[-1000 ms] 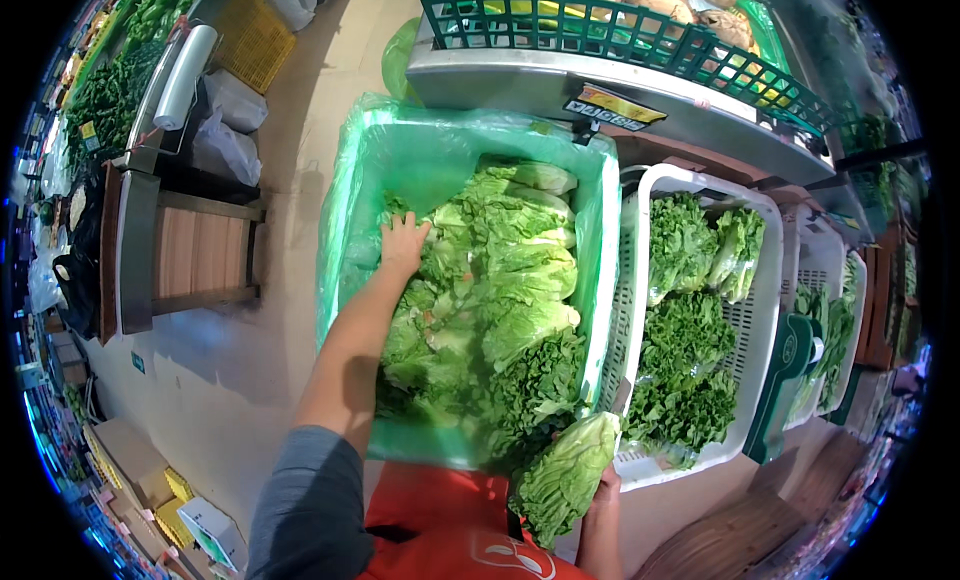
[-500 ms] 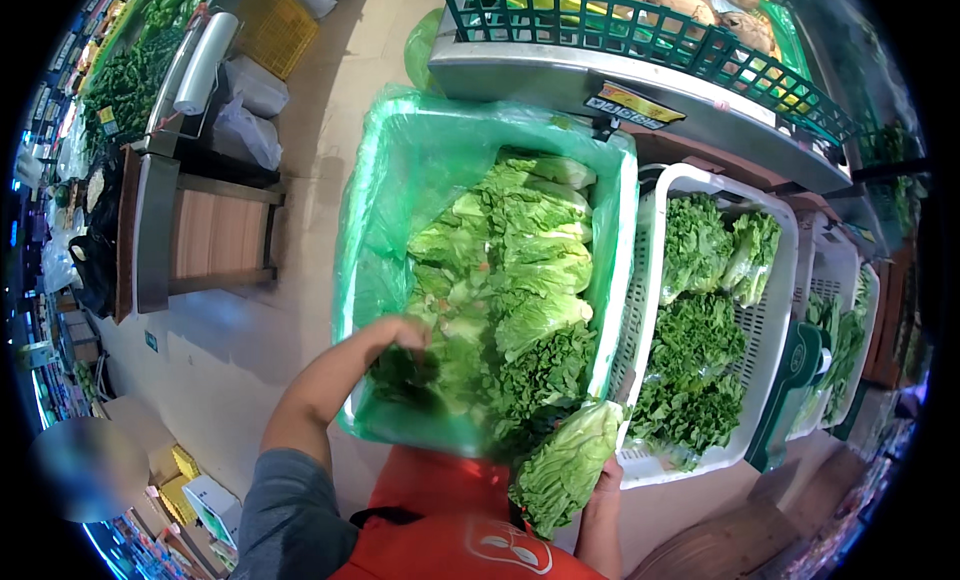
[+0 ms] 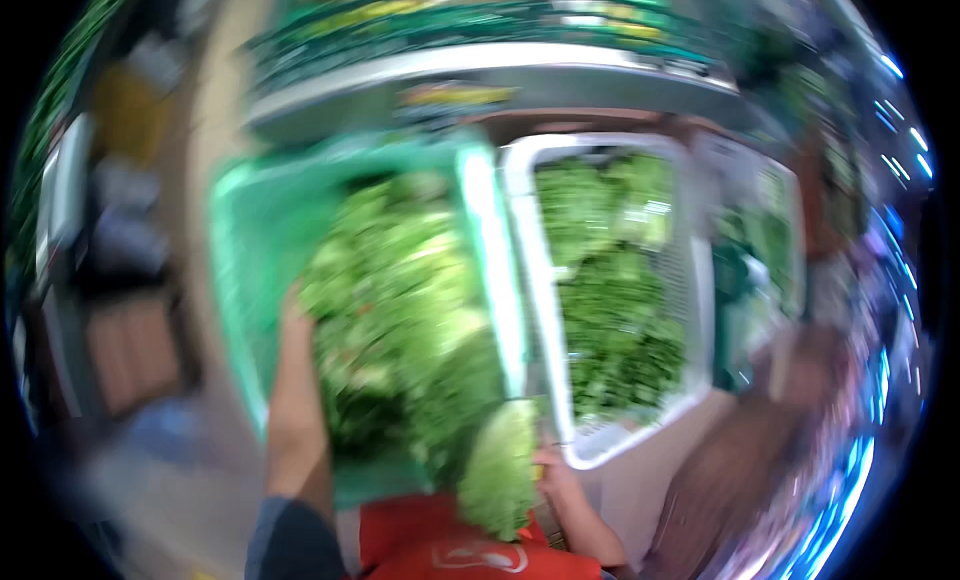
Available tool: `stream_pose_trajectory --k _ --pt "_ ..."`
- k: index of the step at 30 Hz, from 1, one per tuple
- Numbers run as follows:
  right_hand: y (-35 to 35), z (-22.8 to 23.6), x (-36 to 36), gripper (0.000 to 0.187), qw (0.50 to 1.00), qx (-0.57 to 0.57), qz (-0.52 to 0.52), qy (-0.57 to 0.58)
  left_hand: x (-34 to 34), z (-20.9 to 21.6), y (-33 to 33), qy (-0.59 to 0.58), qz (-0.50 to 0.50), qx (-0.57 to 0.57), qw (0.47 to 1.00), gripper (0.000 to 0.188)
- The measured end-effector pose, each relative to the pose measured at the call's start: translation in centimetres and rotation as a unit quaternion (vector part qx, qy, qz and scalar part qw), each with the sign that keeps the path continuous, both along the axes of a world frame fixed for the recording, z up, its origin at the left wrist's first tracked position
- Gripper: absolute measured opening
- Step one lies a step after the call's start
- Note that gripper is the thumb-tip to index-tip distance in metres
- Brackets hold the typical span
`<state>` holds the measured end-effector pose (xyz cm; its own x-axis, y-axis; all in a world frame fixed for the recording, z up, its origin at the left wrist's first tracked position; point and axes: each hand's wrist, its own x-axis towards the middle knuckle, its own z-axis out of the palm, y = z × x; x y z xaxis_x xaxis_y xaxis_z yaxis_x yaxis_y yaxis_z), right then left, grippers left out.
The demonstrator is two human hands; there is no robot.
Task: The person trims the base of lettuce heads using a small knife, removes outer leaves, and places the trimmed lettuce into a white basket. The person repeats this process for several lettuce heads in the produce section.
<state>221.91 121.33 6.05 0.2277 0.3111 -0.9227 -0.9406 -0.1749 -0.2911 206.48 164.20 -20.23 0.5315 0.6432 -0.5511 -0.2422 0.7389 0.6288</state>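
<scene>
The whole view is smeared by motion. A green-lined crate [image 3: 235, 240] stands in front of me, with leafy green lettuce [image 3: 400, 270] heaped in its middle and right side. My left hand [image 3: 297, 298] reaches in at the left edge of the heap; its fingers are blurred and partly lost among the leaves. Close to my red apron, my right hand [image 3: 549, 467] is closed on one long head of lettuce [image 3: 500, 465], held upright over the crate's near right corner. Something small and yellowish shows at that hand, too blurred to name.
A white basket [image 3: 558, 370] of bundled curly greens [image 3: 615, 290] stands right of the crate. Farther right is another pale basket with greens [image 3: 770, 230]. A metal-edged shelf [image 3: 480, 65] with a green fence runs along the back. At left stands a wooden-panelled stand [image 3: 130, 350].
The view has swung, so the crate and baskets appear farther left. My left hand has moved from the near lettuce to the heap's left edge. The right hand still holds its lettuce.
</scene>
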Motion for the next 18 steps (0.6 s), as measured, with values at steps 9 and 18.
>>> stream_pose_trajectory --k 9,18 --pt "3.3 -2.0 0.6 0.052 0.989 0.144 0.012 0.009 -1.1 1.2 0.3 0.221 0.182 -0.117 0.951 0.049" --pt "3.2 -1.4 0.7 0.053 0.991 0.126 0.032 0.012 0.1 6.3 -2.4 0.377 0.408 -0.069 0.829 0.045"
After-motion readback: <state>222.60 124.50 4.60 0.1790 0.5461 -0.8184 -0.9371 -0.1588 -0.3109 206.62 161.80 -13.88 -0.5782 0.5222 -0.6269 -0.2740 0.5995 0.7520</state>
